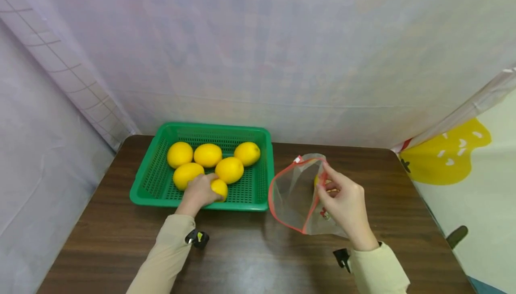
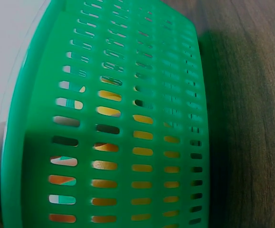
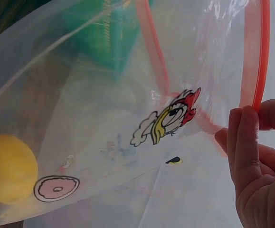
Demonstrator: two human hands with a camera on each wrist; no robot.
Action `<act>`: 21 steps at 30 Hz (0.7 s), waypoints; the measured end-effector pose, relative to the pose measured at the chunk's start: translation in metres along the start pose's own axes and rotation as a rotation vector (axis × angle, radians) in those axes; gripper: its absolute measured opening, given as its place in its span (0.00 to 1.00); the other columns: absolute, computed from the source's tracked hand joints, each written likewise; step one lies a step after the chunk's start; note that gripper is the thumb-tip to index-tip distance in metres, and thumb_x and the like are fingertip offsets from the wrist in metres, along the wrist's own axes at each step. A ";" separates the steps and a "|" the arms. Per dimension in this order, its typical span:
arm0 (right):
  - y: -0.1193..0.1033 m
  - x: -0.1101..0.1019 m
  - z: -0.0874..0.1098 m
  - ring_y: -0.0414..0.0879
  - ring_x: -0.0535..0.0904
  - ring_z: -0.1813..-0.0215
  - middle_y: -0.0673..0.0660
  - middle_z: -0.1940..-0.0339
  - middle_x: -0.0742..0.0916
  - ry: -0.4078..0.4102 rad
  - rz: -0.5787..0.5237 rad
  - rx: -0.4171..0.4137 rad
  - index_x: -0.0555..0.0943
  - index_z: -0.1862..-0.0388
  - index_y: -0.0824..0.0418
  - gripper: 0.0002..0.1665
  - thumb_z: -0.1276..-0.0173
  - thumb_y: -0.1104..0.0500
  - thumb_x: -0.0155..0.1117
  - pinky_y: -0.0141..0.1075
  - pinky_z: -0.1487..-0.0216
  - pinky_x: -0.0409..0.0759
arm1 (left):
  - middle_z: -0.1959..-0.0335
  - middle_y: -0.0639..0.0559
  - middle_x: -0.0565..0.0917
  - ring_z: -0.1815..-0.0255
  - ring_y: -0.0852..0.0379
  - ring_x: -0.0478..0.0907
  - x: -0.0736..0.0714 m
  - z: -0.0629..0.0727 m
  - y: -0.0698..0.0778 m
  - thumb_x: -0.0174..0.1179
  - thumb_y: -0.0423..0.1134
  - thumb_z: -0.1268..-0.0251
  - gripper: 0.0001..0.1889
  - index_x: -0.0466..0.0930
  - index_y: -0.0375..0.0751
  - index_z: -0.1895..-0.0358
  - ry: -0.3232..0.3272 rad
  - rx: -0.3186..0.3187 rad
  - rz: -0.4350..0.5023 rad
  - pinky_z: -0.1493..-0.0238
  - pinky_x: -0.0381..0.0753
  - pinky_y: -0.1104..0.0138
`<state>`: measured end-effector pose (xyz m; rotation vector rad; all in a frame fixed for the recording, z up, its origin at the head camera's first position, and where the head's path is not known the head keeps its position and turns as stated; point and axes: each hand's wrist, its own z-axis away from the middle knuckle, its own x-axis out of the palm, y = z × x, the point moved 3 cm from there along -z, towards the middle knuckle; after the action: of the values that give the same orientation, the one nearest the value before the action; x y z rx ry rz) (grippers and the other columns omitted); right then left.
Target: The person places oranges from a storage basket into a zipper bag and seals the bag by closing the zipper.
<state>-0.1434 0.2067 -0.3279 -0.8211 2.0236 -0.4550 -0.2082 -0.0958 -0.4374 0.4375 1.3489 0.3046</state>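
In the head view my left hand [image 1: 199, 192] reaches over the near rim of the green basket [image 1: 262, 206] and grips a lemon [image 1: 219, 188] at its front. Several other lemons [image 1: 208, 155] lie around it in the basket. My right hand [image 1: 346, 200] pinches the red zip edge of a clear zip bag [image 1: 288, 198] between thumb and fingers. The mouth of the bag gapes toward the basket. Inside the bag lies one lemon [image 3: 10, 168], seen through the printed plastic in the right wrist view. The basket's slotted wall [image 2: 123, 152] hides most of the left hand in the left wrist view.
A dark wooden table [image 1: 242, 258] carries the basket and the bag. Behind it hangs a pale curtain [image 1: 258, 61], close to the basket's far side. A white surface with a yellow shape [image 1: 447, 159] stands beyond the right edge.
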 end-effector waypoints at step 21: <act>0.001 0.000 0.000 0.34 0.77 0.77 0.60 0.73 0.86 0.008 0.000 -0.016 0.79 0.51 0.70 0.27 0.55 0.76 0.65 0.18 0.77 0.73 | 0.52 0.43 0.76 0.60 0.43 0.75 0.001 0.006 0.000 0.71 0.52 0.62 0.33 0.76 0.50 0.46 0.112 -0.061 -0.003 0.69 0.75 0.54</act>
<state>-0.1437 0.2072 -0.3291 -0.8308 2.0368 -0.4431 -0.2023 -0.0957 -0.4376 0.3712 1.4452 0.3713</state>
